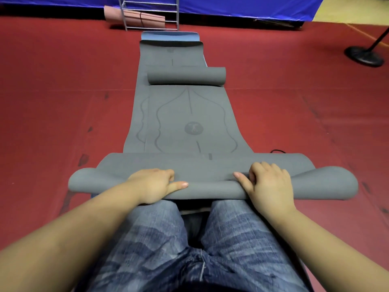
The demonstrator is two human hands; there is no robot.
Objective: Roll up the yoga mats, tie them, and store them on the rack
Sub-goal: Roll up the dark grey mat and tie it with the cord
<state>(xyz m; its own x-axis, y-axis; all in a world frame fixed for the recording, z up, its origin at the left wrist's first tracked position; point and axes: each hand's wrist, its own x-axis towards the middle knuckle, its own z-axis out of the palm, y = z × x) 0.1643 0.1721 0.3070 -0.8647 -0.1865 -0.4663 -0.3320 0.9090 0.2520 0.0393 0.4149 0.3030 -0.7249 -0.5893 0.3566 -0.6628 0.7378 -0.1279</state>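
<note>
Fingers curled over the near rolled edge of the grey mat [189, 123]: left hand [156, 184] and right hand [271, 186] both grip the roll just above the person's knees, at 6 o'clock. Rest of mat runs flat toward 12, w/ a loose curl at its far end. Rack [150, 13] at 12, pink mat [134, 17] stored. Risk: roll's ends flare wide, so uneven pressure could telescope it.

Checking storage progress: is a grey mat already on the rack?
No: the rack holds only a pink rolled mat; the grey mat lies on the floor.
</note>
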